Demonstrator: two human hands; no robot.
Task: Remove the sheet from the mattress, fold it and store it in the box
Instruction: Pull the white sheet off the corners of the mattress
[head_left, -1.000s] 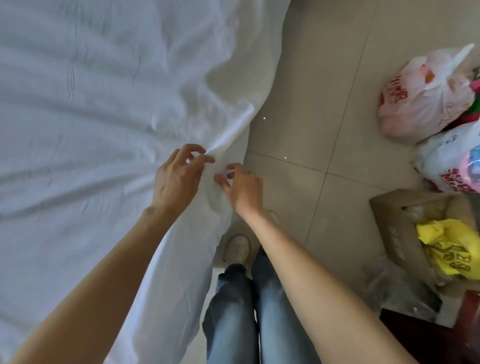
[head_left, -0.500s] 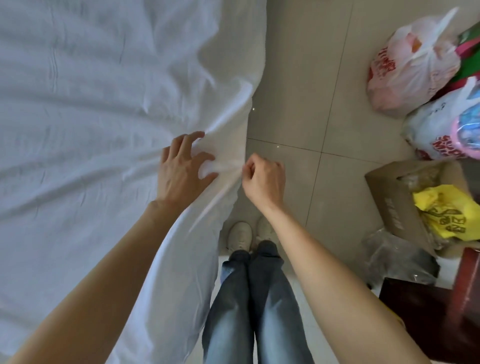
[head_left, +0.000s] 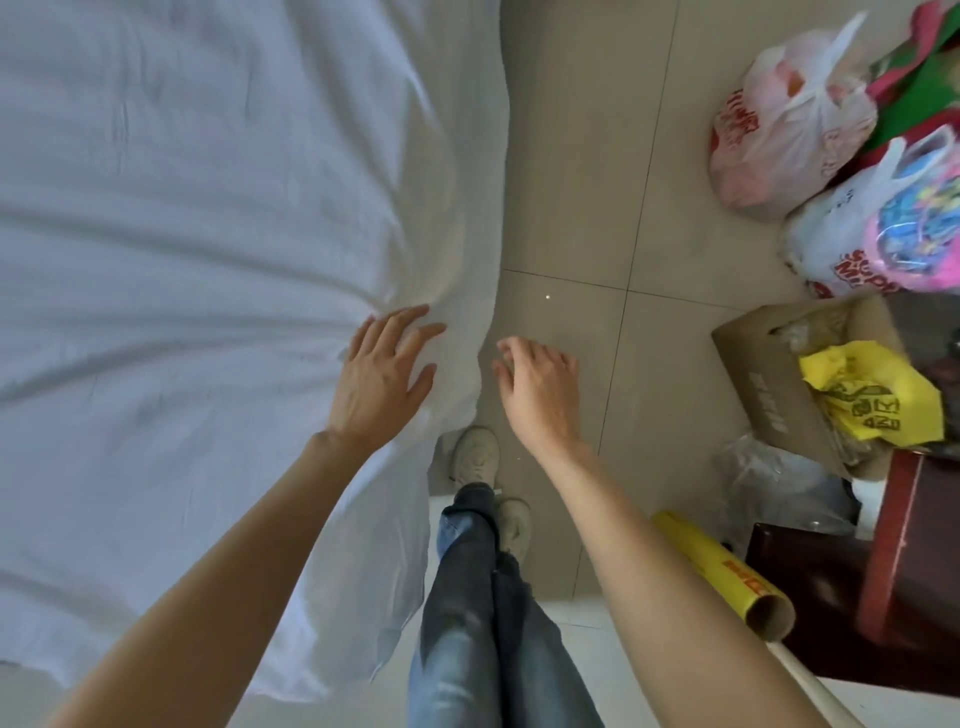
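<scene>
A white sheet (head_left: 197, 249) covers the mattress on the left and hangs down over its right edge. My left hand (head_left: 382, 376) lies flat on the sheet near that edge, fingers spread and straight. My right hand (head_left: 540, 387) hovers just right of the hanging sheet edge, over the floor, fingers loosely bent and holding nothing. An open cardboard box (head_left: 769, 384) sits on the floor at the right with a yellow bag (head_left: 872, 400) inside it.
Beige tiled floor (head_left: 597, 182) runs beside the bed. Filled plastic bags (head_left: 789, 119) lie at the upper right. A yellow cardboard tube (head_left: 727, 577) and dark red furniture (head_left: 904, 551) stand at the lower right. My legs and shoes (head_left: 475, 457) are next to the mattress.
Both hands have let go of the pinched sheet edge. The left hand now lies flat on the sheet; the right hand has opened and moved slightly right, off the fabric.
</scene>
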